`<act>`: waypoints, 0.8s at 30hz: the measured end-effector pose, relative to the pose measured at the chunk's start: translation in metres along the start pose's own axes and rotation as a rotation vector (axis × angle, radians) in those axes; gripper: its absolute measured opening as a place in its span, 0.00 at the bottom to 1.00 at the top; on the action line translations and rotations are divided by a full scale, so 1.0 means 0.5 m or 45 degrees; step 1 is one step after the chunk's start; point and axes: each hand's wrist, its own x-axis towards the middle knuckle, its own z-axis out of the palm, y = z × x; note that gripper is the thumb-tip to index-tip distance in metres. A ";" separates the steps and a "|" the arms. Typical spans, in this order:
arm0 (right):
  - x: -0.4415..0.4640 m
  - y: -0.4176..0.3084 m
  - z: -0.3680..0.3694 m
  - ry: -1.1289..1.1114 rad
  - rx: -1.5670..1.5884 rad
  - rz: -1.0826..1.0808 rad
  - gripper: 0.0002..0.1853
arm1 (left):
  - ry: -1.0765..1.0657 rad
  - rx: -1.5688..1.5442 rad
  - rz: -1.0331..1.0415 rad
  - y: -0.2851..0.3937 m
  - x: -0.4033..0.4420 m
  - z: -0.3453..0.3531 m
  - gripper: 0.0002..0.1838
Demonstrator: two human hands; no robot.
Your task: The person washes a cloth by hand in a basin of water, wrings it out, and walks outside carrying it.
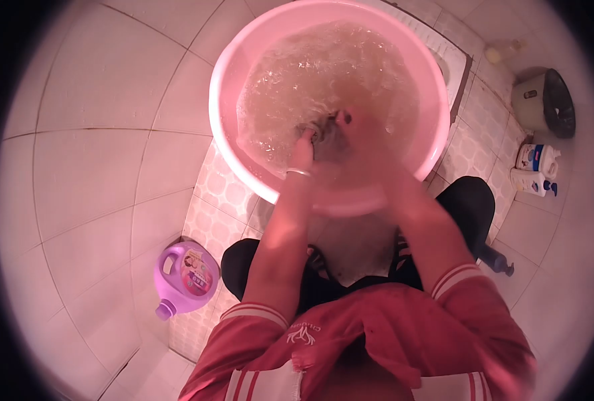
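Observation:
A large pink basin (pixel 218 113) holds cloudy, rippling water (pixel 310 63). Both of my hands reach into its near half. My left hand (pixel 302 146), with a light bangle at the wrist, has its fingers closed at a small dark, wet, cloth-like thing (pixel 329 128) at the water's surface. Just right of it, my right hand (pixel 362 130) is smeared by motion and close against the same dark thing. The right fingers cannot be made out. Murky water hides most of the dark thing, so its exact kind does not show.
On the floor at left lies a purple detergent jug (pixel 189 277). Along the right wall are a grey bucket (pixel 541 103), white bottles (pixel 534 170) and a dark bottle (pixel 494 259). A ridged white fixture (pixel 437 40) sits behind the basin. Tiled walls stand close on both sides.

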 end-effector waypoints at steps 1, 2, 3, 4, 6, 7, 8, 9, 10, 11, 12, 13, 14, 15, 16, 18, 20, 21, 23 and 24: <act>0.003 0.045 0.003 0.042 -0.129 -0.043 0.13 | 0.082 0.420 0.013 0.030 -0.031 0.014 0.17; -0.005 0.082 0.000 0.047 -0.123 -0.039 0.13 | 0.168 0.839 0.028 0.051 -0.056 0.018 0.22; -0.008 0.115 -0.002 0.073 -0.151 0.034 0.13 | 0.169 0.844 0.034 0.050 -0.054 -0.004 0.22; -0.012 0.137 0.004 0.099 -0.175 0.107 0.13 | 0.096 1.552 0.011 0.041 -0.043 -0.037 0.29; -0.045 0.152 0.021 -0.080 -0.298 -0.088 0.13 | 0.009 2.269 -0.006 0.039 -0.056 -0.036 0.36; -0.063 0.164 0.034 -0.275 -0.431 -0.286 0.13 | 0.107 2.168 -0.038 0.033 -0.088 0.000 0.37; -0.059 0.192 0.067 -0.276 -0.428 -0.289 0.13 | 0.208 2.062 -0.071 0.024 -0.106 0.026 0.40; -0.043 0.225 0.113 -0.251 -0.177 0.014 0.13 | 0.217 2.060 -0.071 0.005 -0.089 0.018 0.40; -0.036 0.239 0.139 -0.223 0.078 0.319 0.13 | 0.151 1.528 -0.097 -0.022 -0.056 -0.007 0.42; -0.034 0.200 0.115 -0.227 0.085 0.315 0.13 | 0.087 0.994 -0.115 -0.033 -0.038 -0.026 0.45; -0.033 0.116 0.053 -0.338 0.283 0.217 0.13 | 0.099 0.990 -0.117 -0.008 -0.063 -0.002 0.45; -0.041 0.035 -0.007 -0.446 0.480 0.124 0.13 | 0.068 0.497 -0.396 0.040 -0.112 0.056 0.44; -0.051 -0.030 -0.058 -0.561 0.494 -0.022 0.13 | 0.028 -0.003 -0.655 0.067 -0.138 0.090 0.43; -0.066 -0.076 -0.086 -0.673 0.500 -0.173 0.13 | 0.023 -0.008 -0.655 0.054 -0.113 0.060 0.43; -0.087 -0.107 -0.078 -0.667 0.662 -0.304 0.11 | -0.174 -0.127 -0.526 0.028 -0.068 0.004 0.34; -0.139 -0.161 -0.094 -0.659 0.752 -0.583 0.09 | -0.465 -0.288 -0.351 0.021 -0.056 -0.011 0.26; -0.194 -0.214 -0.114 -0.656 0.680 -0.730 0.09 | -0.570 -0.314 -0.291 0.040 -0.102 0.026 0.25; -0.217 -0.236 -0.104 -0.469 0.577 -0.644 0.06 | -0.598 -0.318 -0.250 0.042 -0.114 0.038 0.24; -0.219 -0.239 -0.087 -0.274 0.469 -0.560 0.04 | -0.568 -0.273 -0.130 0.030 -0.119 0.048 0.23; -0.205 -0.228 -0.074 -0.145 0.371 -0.504 0.05 | -0.532 -0.242 -0.080 0.026 -0.117 0.053 0.23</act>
